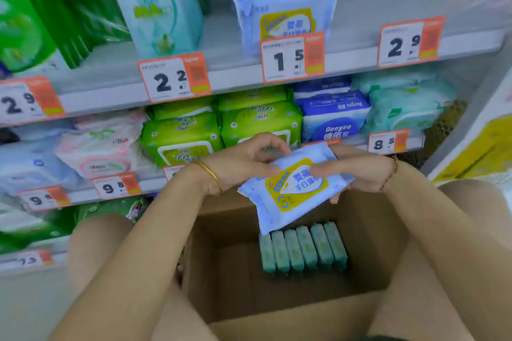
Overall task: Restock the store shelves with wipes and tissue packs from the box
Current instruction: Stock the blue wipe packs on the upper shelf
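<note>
Both hands grip 1 pale blue wipes pack (293, 194). Left hand (243, 163) curls its fingers round the far-left edge. Right hand (357, 171) pinches the right side, thumb across the yellow label, fingers underneath. Pack is tilted, label upside down to me, and sits in the air over the open cardboard box (291, 310).

Straight below the grip, on the box floor: 6 teal-green packs (302, 249) standing on edge in 1 row, touching each other.

Just beyond the grip, middle shelf: green wipes packs (221, 130) beyond-left, stacked 2 high, and blue-white Deeyeo packs (332, 116) straight beyond. Pale teal packs (407, 102) sit beyond-right, with the 8.5 price tag (388, 141) under them.

Well above the grip, upper shelf: a stack of matching blue packs (279, 8) with the same yellow label, standing behind the 1.5 price tag (292, 57).

Gold bangle (212, 177) on my left wrist, thin bracelet (390, 174) on my right. Left of the grip the shelves are motion-blurred, so I can't read the pack labels there.
</note>
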### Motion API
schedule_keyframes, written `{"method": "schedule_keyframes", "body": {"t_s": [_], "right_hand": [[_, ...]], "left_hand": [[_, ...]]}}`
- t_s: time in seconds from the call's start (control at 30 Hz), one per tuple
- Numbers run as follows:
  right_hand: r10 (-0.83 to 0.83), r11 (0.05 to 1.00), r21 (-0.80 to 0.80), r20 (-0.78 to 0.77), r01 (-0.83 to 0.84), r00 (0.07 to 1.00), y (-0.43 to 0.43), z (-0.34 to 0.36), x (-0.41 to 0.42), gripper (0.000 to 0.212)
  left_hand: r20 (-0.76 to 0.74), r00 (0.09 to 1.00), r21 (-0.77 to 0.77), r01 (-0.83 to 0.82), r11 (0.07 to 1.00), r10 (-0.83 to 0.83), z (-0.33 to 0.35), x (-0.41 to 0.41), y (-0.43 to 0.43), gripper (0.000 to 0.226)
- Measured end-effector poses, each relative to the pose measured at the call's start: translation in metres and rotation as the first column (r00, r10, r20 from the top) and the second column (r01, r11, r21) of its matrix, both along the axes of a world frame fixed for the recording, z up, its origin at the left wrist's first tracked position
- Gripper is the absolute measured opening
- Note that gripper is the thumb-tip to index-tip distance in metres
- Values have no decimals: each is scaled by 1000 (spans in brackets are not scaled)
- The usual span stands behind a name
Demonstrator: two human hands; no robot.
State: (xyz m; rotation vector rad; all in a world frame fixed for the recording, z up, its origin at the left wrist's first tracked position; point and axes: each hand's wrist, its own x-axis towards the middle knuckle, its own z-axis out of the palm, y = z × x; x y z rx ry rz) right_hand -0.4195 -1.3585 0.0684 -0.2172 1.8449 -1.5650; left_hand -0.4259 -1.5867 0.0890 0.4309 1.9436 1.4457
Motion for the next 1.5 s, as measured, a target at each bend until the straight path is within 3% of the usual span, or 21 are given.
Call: {"method": "schedule_keyframes", "body": {"t_s": [0.13, 0.27, 0.33, 0.4, 0.5, 0.63, 0.7, 0.87, 1.13, 1.33, 1.5], "right_hand": [[-213, 959, -215, -115, 185, 970, 26, 54, -7, 66], [-330, 911, -328, -214, 251, 919, 40, 98, -19, 74], [-344, 906, -341, -252, 250, 905, 39, 116, -26, 69], [-407, 884, -360, -282, 297, 869, 34, 127, -40, 48], [-492, 840, -418, -315, 347, 812, 20, 138, -64, 29], [-484, 865, -347, -394, 361, 781, 4, 141, -91, 24], [-483, 875, -293, -491, 384, 725, 0, 141, -103, 26], [-468, 868, -198, -634, 456, 615, -5, 147, -118, 24], [-418, 852, -75, -692, 517, 588, -12, 146, -141, 56], [-454, 815, -65, -691, 577, 563, -18, 145, -142, 58], [-365, 783, 53, -767, 620, 527, -15, 143, -143, 64]], "left_hand": [[-200, 977, -30, -83, 996, 75, 70, -8, 17, 34], [-387, 897, 51, -211, 976, 214, 118, -21, 35, 35], [-474, 827, 64, -310, 949, 302, 130, -30, 41, 47], [-496, 771, 93, -411, 907, 400, 136, -39, 43, 51], [-452, 725, 192, -490, 851, 519, 132, -56, 40, 34], [-580, 578, 150, -616, 773, 574, 128, -73, 37, 41], [-592, 548, 151, -644, 750, 590, 128, -81, 36, 40], [-597, 508, 170, -676, 717, 620, 126, -94, 33, 48], [-608, 463, 182, -710, 680, 646, 123, -109, 29, 48], [-625, 446, 179, -717, 674, 641, 121, -116, 33, 49], [-714, 440, 102, -704, 703, 544, 121, -116, 37, 51]]}}
